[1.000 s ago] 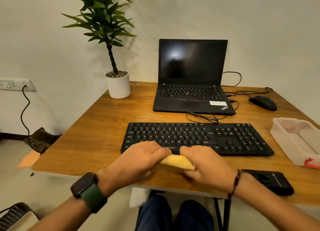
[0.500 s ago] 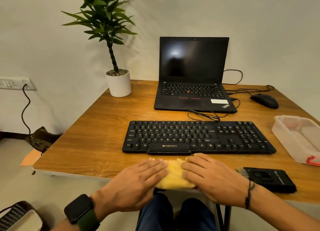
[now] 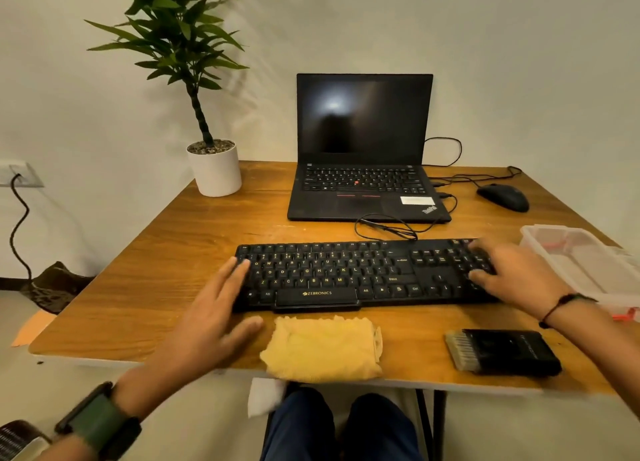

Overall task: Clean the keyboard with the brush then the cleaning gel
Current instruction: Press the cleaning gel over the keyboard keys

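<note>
Left hand [image 3: 211,308] fingers extended, right hand [image 3: 516,273] fingers loosely spread, arms apart

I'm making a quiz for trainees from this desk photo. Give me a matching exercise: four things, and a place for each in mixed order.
Things:
1. yellow cloth
2. brush
3. mouse
4. potted plant

Places:
A. far left corner of the table
B. right of the laptop
C. near edge, just in front of the keyboard's space bar
D. near right, under the right forearm

Pairs: 1-C, 2-D, 3-B, 4-A
</note>
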